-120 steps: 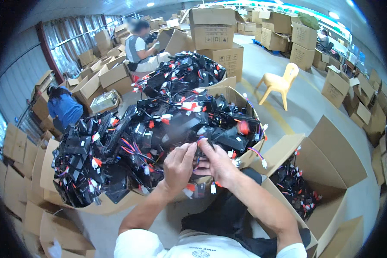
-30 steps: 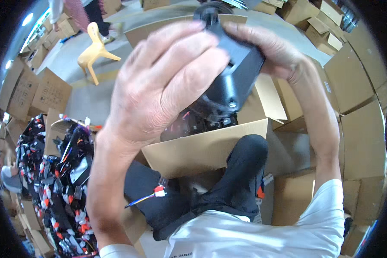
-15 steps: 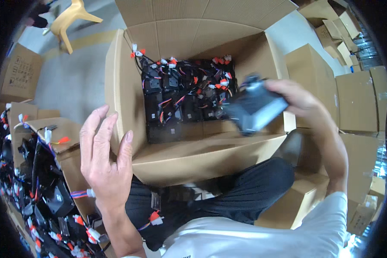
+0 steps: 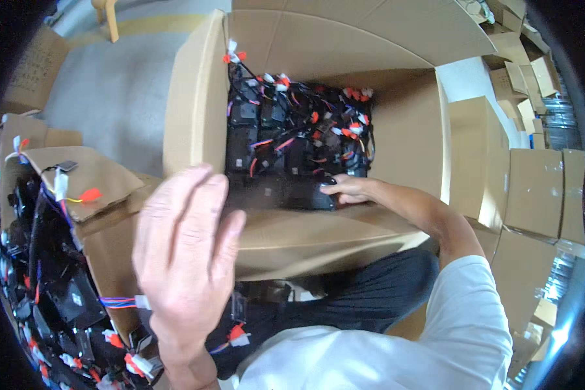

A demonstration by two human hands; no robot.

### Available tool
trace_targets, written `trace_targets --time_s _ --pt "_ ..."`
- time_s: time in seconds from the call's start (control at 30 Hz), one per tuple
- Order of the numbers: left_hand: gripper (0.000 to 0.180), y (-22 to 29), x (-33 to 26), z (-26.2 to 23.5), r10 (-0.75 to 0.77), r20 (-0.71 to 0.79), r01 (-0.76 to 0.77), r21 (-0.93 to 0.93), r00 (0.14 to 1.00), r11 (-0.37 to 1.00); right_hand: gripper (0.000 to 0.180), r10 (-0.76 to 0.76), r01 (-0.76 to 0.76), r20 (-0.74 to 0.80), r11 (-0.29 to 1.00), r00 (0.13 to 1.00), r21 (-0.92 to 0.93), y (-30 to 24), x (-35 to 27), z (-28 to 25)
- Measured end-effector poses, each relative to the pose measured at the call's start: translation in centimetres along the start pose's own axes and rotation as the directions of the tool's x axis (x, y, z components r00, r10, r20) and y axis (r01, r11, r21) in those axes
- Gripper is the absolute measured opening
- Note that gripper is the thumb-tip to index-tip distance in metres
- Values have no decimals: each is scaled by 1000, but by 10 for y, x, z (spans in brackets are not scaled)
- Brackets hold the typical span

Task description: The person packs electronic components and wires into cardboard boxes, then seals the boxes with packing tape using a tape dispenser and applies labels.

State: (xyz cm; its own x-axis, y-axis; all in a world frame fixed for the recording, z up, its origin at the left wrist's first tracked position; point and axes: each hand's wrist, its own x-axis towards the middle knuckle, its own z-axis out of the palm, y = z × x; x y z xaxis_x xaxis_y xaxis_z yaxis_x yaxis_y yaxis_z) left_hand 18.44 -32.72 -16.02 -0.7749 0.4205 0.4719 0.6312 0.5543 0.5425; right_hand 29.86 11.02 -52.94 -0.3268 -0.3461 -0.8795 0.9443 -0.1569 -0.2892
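A large open cardboard box (image 4: 197, 110) stands in front of me, with rows of black rectangular modules (image 4: 242, 146) packed inside. Wires with white, red and orange plugs lie over the modules. Down inside the box, my right hand (image 4: 350, 188) grips the right end of a black module (image 4: 311, 195), which sits in the row nearest me; the fingers beyond its edge are partly hidden. My left hand (image 4: 185, 253) is raised by the box's near left corner, fingers extended, holding nothing. I cannot tell whether it touches the cardboard.
At my left, another cardboard box (image 4: 107, 250) holds many jumbled black modules (image 4: 68, 292) with plugged wires. Closed cartons (image 4: 533, 188) are stacked on the right. A yellow stool leg (image 4: 110, 23) shows at the far left. My dark-trousered leg (image 4: 377, 286) is below the box.
My right hand has lowered the black module from above the box's right side into the near row. The view has shifted, and my left hand appears larger, still spread.
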Motion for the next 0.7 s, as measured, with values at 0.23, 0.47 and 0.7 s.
trace_targets --time_s 0.23,0.47,0.7 --pt "50 1 -17 -15 53 15 -53 -7 998 999 65 -115 96 -88 976 989 -196 8 10 -8" --pt "46 7 -31 -29 31 30 -33 47 999 998 94 -238 21 -257 770 937 -637 14 30 22" --pt "25 0 -44 -20 174 -27 -172 74 984 982 89 -684 234 -161 447 712 -863 60 39 46"
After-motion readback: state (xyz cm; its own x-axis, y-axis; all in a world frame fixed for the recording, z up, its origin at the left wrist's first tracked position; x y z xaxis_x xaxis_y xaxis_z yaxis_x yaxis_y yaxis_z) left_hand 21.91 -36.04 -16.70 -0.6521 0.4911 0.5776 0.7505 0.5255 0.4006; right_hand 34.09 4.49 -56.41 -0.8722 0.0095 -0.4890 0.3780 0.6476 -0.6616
